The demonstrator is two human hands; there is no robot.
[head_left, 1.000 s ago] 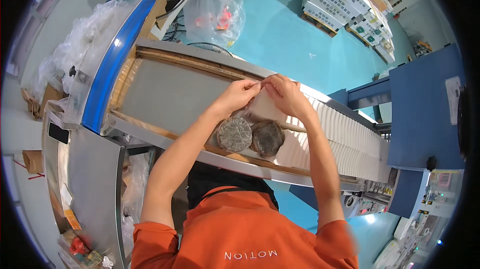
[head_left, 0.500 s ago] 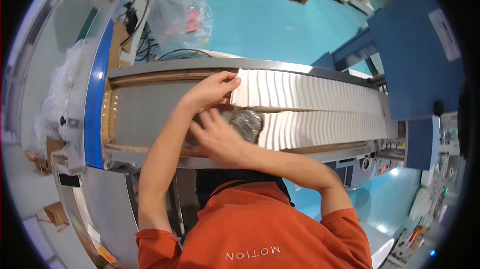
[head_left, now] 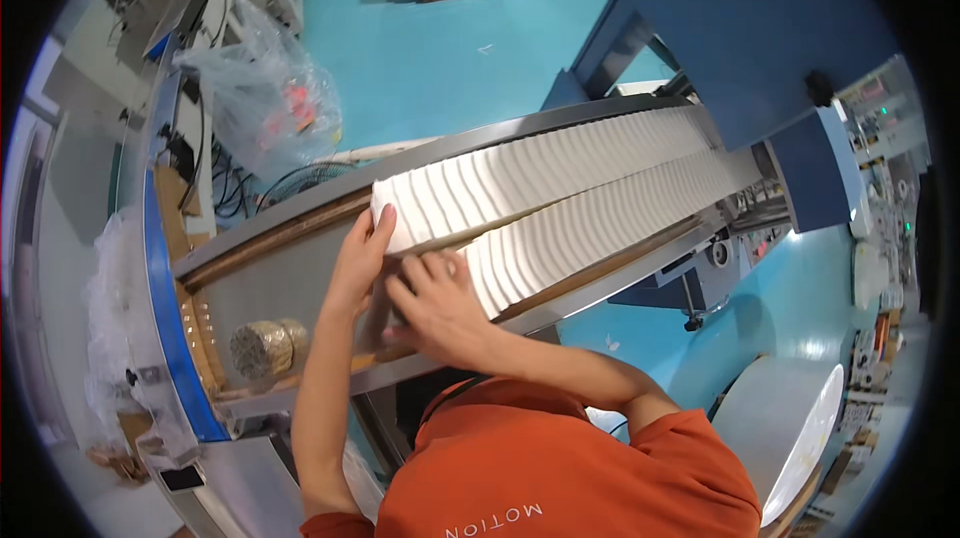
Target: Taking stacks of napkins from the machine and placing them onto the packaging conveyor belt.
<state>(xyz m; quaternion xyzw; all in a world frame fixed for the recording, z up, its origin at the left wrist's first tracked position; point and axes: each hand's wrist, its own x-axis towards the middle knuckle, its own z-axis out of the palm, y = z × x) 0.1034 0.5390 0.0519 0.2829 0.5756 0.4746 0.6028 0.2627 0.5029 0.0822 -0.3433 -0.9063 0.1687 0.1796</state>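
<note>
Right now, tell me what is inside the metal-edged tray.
The tray holds two ridged white rows and, toward its left end, wrapped round blocks. Whatever lies beneath them or behind the right hand is covered.

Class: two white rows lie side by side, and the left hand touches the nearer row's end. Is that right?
Not quite: in the head view, two white rows lie side by side, but the left hand touches the end of the farther row.
</note>
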